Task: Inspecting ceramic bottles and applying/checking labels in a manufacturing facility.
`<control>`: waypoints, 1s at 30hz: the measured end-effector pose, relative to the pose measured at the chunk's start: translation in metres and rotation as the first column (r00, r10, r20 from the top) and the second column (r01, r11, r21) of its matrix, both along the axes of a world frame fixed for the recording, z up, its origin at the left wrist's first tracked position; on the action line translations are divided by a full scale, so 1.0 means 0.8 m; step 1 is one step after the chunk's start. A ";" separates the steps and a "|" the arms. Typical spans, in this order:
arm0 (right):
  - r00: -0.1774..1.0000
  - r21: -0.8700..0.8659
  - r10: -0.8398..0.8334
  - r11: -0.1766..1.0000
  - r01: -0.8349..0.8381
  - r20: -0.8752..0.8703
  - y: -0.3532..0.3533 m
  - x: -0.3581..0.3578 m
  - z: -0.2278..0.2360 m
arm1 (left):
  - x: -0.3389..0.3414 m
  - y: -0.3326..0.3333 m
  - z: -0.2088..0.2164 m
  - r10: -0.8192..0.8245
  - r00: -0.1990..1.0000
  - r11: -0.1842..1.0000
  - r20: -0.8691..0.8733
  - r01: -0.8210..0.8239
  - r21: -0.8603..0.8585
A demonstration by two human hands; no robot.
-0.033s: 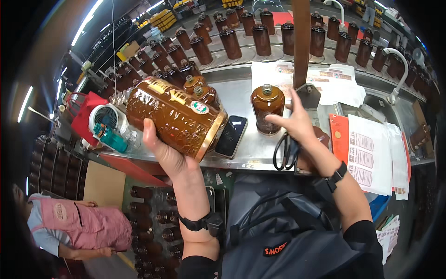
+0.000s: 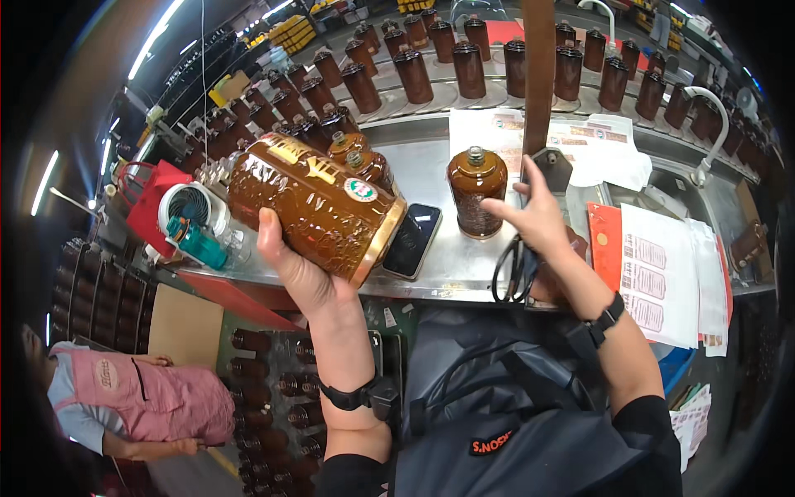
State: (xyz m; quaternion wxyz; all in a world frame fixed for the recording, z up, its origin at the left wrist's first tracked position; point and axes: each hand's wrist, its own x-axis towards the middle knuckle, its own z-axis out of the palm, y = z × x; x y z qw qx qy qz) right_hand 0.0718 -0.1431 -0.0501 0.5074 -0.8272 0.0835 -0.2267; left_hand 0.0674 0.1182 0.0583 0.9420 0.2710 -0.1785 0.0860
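Note:
A large amber glass bottle [image 2: 319, 203] with gold lettering, a gold base band and a round green-and-white sticker lies tilted in my left hand [image 2: 302, 265]. Its neck points to the left, and my thumb presses along its near side. On the metal worktop a second amber bottle [image 2: 478, 186] stands upright. Beside it is my right hand [image 2: 542, 217], fingers spread and holding nothing; the thumb overlaps the bottle's right side, and I cannot tell whether it touches. More amber bottles [image 2: 368, 168] stand just behind the held one.
A phone [image 2: 412, 242] lies by the worktop's front edge. A brown post [image 2: 537, 83] rises past my right hand, near a black cable [image 2: 515, 269]. Printed sheets [image 2: 658, 269] lie right; bottles line the conveyor [image 2: 439, 103] behind. A small fan [image 2: 186, 207] and a person in a pink apron [image 2: 157, 398] are left.
My right hand has shifted slightly to the right, its thumb covering less of the upright bottle. The bottle in my left hand has moved only a little.

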 end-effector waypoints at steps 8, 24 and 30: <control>0.928 0.506 0.367 0.789 -0.349 0.068 0.011 -0.109 0.096 | -0.027 -0.027 -0.008 -0.084 0.996 0.996 -0.013 0.084 0.039; 0.736 0.779 0.676 0.463 -0.423 -0.002 -0.001 -0.203 0.024 | -0.124 -0.113 -0.087 -0.417 0.798 0.689 -0.434 0.589 0.422; 0.843 0.802 0.498 0.410 -0.435 0.202 -0.002 -0.212 -0.006 | -0.136 -0.129 -0.071 -0.403 0.860 0.639 -0.312 0.508 0.577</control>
